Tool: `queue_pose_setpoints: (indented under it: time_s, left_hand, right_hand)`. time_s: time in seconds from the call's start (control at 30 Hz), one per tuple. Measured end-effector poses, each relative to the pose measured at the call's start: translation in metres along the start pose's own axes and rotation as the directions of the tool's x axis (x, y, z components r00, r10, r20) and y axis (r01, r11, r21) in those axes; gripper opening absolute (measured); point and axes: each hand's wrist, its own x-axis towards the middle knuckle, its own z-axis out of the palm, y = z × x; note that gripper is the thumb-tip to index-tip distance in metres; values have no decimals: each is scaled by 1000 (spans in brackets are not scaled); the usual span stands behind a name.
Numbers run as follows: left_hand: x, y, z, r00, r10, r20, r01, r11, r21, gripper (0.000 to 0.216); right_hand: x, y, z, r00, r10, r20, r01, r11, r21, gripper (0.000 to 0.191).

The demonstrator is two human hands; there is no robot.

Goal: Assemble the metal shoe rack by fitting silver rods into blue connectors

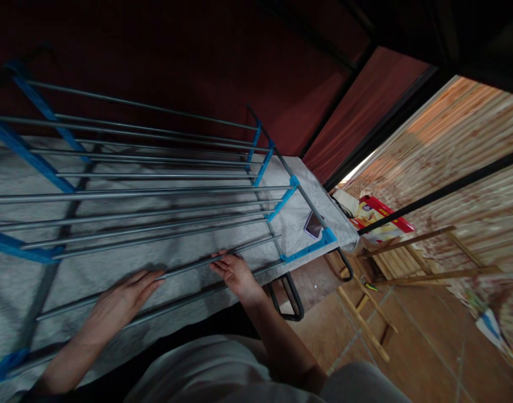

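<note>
A metal rack [155,193] with grey rods and blue plastic joints stands over a grey cloth sheet [113,263]. My left hand [122,296] lies flat with fingers stretched out on the cloth, next to a lower rod. My right hand [235,271] rests palm down with fingers extended, its fingertips touching a grey rod near the rack's front. Neither hand holds anything.
A phone [313,225] lies on the cloth near the rack's right end. Black metal loops [288,299] hang below that end. A red and yellow box [380,215] and wooden frames [407,263] sit on the tiled floor at right, by a patterned curtain.
</note>
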Motion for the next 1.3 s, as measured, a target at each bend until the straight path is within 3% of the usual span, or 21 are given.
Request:
queue_pose_setpoints:
  time_s: [0.13,0.33,0.57,0.83,1.1,1.3]
  left_hand:
    - [0,2,-2,1000,-4,-20,4,1000,19,65]
    - [2,12,-11,998,46,-52,-45,999,19,56]
    - [0,22,-20,999,-19,-43,21,999,44,53]
    - [1,27,-23,994,61,-91,-55,996,69,53]
    - [-1,31,-27,996,50,-77,-45,996,73,40]
    - [-1,36,-31,996,34,-78,-28,996,79,44]
  right_hand:
    - [-2,-2,1,1000,11,-1,-10,1000,11,16]
    - [-2,-1,0,1000,-7,-19,7,1000,18,14]
    - [-3,0,-1,998,-48,-37,49,998,25,12]
    - [-5,-8,-6,996,-76,-57,77,997,24,14]
    - [-7,-14,-10,992,-89,-90,91,996,17,16]
    - [-8,-15,-11,995,-71,-63,72,997,5,16]
